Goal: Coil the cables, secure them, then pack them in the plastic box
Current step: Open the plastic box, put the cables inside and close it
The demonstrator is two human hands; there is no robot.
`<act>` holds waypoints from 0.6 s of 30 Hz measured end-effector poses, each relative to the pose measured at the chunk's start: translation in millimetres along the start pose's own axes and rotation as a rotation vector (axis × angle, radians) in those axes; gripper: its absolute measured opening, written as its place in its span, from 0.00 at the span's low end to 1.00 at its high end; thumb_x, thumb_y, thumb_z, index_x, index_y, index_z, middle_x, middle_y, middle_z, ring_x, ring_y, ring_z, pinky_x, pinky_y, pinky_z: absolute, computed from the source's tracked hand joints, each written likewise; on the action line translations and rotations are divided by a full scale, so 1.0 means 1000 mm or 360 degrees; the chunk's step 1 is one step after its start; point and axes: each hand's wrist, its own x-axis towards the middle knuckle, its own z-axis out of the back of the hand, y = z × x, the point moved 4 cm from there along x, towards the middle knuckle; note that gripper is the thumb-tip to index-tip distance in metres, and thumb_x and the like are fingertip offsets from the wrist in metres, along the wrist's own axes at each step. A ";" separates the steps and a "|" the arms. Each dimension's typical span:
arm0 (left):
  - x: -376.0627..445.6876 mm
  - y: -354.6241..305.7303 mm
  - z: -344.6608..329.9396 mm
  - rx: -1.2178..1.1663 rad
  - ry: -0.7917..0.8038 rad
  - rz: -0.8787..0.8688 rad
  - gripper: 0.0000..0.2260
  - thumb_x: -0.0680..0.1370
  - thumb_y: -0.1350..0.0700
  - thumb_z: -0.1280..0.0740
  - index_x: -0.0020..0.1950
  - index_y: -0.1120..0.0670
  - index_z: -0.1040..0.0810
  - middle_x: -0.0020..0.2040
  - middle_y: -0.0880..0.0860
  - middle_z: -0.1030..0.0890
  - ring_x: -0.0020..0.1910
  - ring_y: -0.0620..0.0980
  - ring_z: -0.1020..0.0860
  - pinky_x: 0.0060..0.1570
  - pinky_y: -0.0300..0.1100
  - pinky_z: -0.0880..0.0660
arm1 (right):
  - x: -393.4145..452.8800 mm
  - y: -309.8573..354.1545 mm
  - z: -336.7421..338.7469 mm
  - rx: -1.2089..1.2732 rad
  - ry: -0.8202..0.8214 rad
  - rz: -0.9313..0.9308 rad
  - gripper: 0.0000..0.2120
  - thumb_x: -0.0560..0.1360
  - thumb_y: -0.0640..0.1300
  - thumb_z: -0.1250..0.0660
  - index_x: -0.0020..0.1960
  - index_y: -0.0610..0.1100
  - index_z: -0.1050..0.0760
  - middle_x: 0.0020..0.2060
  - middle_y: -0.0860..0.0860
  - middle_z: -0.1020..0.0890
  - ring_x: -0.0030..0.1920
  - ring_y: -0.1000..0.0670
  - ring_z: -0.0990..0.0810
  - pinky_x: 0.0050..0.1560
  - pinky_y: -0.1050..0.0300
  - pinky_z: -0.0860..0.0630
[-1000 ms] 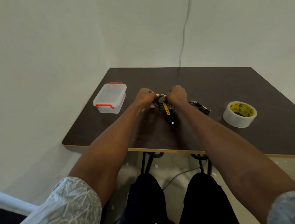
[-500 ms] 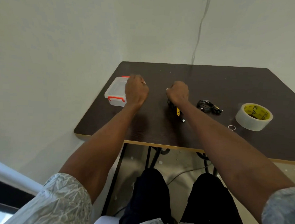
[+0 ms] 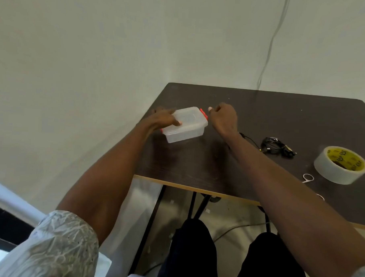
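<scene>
Left hand [image 3: 164, 118] grips box [image 3: 185, 123] near table's [image 3: 197, 166] left edge; right hand [image 3: 223, 118], curled, state unclear, at its red latch [image 3: 203, 113].

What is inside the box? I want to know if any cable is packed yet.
Through the clear box nothing dark shows inside; its lid is on. The left hand covers one end. A coiled cable lies on the table.
</scene>
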 end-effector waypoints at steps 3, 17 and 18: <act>0.006 -0.005 0.001 -0.0126 -0.0096 -0.0144 0.33 0.74 0.49 0.28 0.76 0.45 0.38 0.77 0.57 0.45 0.75 0.57 0.43 0.72 0.49 0.43 | -0.003 -0.008 0.008 0.0018 0.0162 -0.0136 0.21 0.76 0.58 0.35 0.34 0.43 0.33 0.30 0.51 0.28 0.31 0.52 0.31 0.31 0.57 0.36; -0.005 0.006 -0.028 -0.1130 -0.0844 -0.0051 0.07 0.75 0.58 0.30 0.40 0.55 0.27 0.40 0.52 0.27 0.36 0.45 0.30 0.37 0.40 0.32 | 0.003 -0.012 0.001 -0.0019 0.0088 -0.0230 0.17 0.80 0.51 0.36 0.58 0.36 0.25 0.54 0.43 0.20 0.49 0.46 0.23 0.44 0.56 0.32; -0.004 0.007 -0.028 -0.1172 -0.0863 -0.0029 0.09 0.75 0.58 0.30 0.38 0.53 0.28 0.39 0.51 0.27 0.36 0.44 0.31 0.35 0.37 0.33 | 0.005 -0.009 -0.001 -0.0012 0.0089 -0.0212 0.18 0.80 0.51 0.36 0.59 0.37 0.25 0.54 0.44 0.20 0.50 0.46 0.22 0.44 0.57 0.32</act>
